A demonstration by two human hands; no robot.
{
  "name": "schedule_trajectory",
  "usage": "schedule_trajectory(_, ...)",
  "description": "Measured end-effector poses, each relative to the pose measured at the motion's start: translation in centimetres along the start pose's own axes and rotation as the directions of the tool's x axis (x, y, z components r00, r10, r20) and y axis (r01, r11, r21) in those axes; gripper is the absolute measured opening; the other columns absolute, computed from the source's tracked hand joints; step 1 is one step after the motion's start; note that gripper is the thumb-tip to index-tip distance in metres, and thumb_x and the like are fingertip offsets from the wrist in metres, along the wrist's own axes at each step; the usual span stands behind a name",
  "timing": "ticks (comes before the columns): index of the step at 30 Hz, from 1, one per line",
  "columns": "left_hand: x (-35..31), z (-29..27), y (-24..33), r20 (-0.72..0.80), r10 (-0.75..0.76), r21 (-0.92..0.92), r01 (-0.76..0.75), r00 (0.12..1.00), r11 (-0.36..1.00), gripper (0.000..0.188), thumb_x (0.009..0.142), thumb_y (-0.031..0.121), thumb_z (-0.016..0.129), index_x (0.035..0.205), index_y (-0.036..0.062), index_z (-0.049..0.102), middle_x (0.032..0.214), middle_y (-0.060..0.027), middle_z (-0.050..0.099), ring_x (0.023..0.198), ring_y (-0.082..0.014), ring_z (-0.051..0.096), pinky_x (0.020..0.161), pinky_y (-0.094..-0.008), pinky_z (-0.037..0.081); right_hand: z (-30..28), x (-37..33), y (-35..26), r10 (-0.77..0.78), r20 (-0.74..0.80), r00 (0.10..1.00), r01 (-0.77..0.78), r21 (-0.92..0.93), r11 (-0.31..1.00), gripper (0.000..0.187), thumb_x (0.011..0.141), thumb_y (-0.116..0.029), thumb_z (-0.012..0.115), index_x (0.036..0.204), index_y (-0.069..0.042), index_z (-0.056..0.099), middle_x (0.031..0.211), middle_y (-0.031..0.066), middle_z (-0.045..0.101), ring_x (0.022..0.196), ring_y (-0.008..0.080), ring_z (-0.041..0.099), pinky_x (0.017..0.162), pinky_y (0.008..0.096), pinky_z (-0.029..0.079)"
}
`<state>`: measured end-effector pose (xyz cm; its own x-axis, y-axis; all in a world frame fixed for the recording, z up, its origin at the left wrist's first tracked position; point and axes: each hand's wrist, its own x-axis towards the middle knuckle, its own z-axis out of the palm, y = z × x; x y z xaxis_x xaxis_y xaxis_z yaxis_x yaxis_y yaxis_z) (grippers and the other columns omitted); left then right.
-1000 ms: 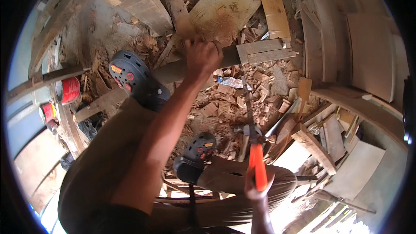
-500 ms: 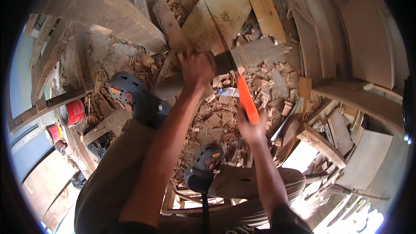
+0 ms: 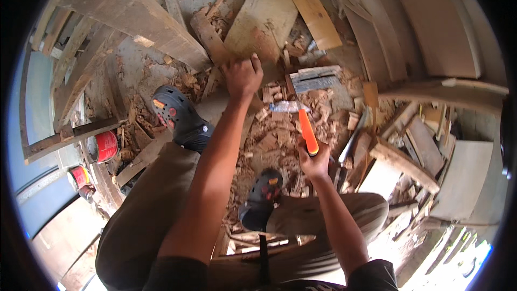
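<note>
My right hand (image 3: 315, 160) is closed around the orange handle (image 3: 308, 133) of a handsaw. Its dark blade (image 3: 291, 85) points away from me, seen nearly edge-on and hard to make out. My left hand (image 3: 243, 77) presses down with curled fingers on the end of a wooden plank (image 3: 219, 106); the hand covers part of that end. Just right of the blade, a short grey piece of wood (image 3: 316, 80) lies on the chips. Below it, near the saw handle, is a crumpled clear plastic bottle (image 3: 285, 106).
Wood chips (image 3: 269, 148) cover the floor between my dark clogs (image 3: 180, 116). A heavy beam (image 3: 134, 16) slants in at the far left. Wide boards (image 3: 264, 21) lie ahead, and others (image 3: 447, 32) lean at the right. Red cans (image 3: 106, 146) stand at the left.
The plank's right end has come away and now lies as a short piece on the chips. My right hand and the saw have moved slightly nearer me.
</note>
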<state>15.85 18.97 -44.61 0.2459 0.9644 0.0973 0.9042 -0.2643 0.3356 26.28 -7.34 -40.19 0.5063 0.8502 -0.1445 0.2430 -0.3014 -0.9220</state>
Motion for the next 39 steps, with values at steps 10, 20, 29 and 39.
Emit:
schedule_trajectory(10, 0.3, -1.5, -1.5, 0.389, 0.328, -0.063, -0.330, 0.861, 0.942, 0.089, 0.079, 0.053, 0.077, 0.143, 0.0018, 0.044, 0.133, -0.0250, 0.059, 0.121, -0.0389, 0.059, 0.101, -0.0481, 0.049, -7.9, -14.5, -4.1, -0.003, -0.154, 0.988, -0.022, -0.165, 0.986, 0.007, 0.079, -0.008, 0.066, 0.078, -0.001, 0.064, 0.063, 0.0141, 0.061, 0.055, 0.0256, 0.065, 0.059, 0.0351, 0.051)
schedule_trajectory(20, 3.0, -26.5, -0.3, 0.328, 0.466, -0.671, -0.145, 0.821, 0.728, 0.071, 0.082, 0.039, 0.079, 0.137, 0.0027, 0.053, 0.124, -0.0135, 0.066, 0.116, -0.0243, 0.060, 0.099, -0.0392, 0.045, -3.0, -10.1, -2.0, -0.077, -0.026, 0.997, 0.048, -0.572, 0.819, 0.048, 0.080, -0.021, 0.076, 0.122, -0.005, 0.061, 0.098, 0.0231, 0.070, 0.089, 0.0427, 0.069, 0.077, 0.0516, 0.056)
schedule_trajectory(29, -4.7, -50.9, -5.5, 0.180, 0.636, -0.912, -0.116, 0.750, 0.395, 0.065, 0.088, 0.054, 0.069, 0.123, 0.0007, 0.057, 0.090, -0.0078, 0.063, 0.080, -0.0173, 0.062, 0.070, -0.0342, 0.050, 1.2, -11.3, -6.9, -0.213, 0.177, 0.961, 0.275, -0.516, 0.811, 0.082, 0.081, -0.034, 0.076, 0.140, 0.009, 0.040, 0.132, 0.0330, 0.047, 0.123, 0.0473, 0.048, 0.102, 0.0504, 0.044)
schedule_trajectory(39, -17.5, -72.1, -6.0, -0.417, 0.521, -0.734, -0.614, 0.744, 0.290, 0.052, 0.092, 0.046, 0.068, 0.120, 0.0034, 0.062, 0.088, -0.0072, 0.065, 0.077, -0.0155, 0.064, 0.067, -0.0305, 0.055, 16.4, -22.2, -32.7, -0.555, 0.426, 0.715, 0.548, 0.152, 0.822, 0.125, 0.077, -0.057, 0.082, 0.154, 0.010, 0.009, 0.153, 0.0352, 0.028, 0.144, 0.0442, 0.032, 0.116, 0.0502, 0.034)
